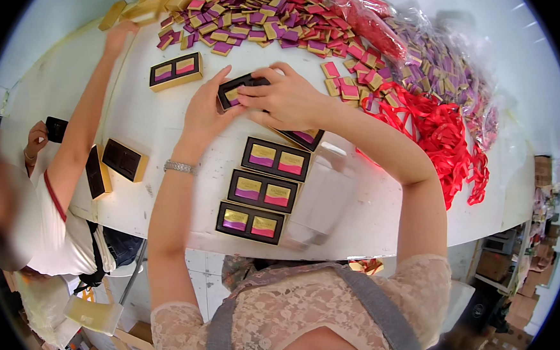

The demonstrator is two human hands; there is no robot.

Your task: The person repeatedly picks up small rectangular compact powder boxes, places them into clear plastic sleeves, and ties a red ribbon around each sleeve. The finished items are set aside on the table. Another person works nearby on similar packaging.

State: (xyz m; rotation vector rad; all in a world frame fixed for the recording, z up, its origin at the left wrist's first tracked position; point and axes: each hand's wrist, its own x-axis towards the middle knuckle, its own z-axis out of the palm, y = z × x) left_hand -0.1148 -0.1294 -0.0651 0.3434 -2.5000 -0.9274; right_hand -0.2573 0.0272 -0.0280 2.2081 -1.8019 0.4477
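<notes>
My left hand (206,114) holds a small black-lined box (225,86) by its near left end. In its left compartment sits a square piece in gold-and-purple wrapping (232,97). My right hand (282,97) reaches over the same box, with fingertips at the wrapped piece; it covers the right compartment, so I cannot tell whether another piece is in its fingers. Below, a row of filled boxes (275,159) lies on the table, each holding one purple and one pink piece. My right hand partly hides the farthest one (309,135). Another filled box (176,71) stands apart, upper left.
Wrapped pieces (261,19) are heaped at the back, beside clear plastic bags (439,59) of more. Red ribbon (431,137) piles at right. A clear plastic tray (324,194) adjoins the filled row. A co-worker's arm (82,119) extends past two unfilled boxes (124,159) toward gold cartons (142,10).
</notes>
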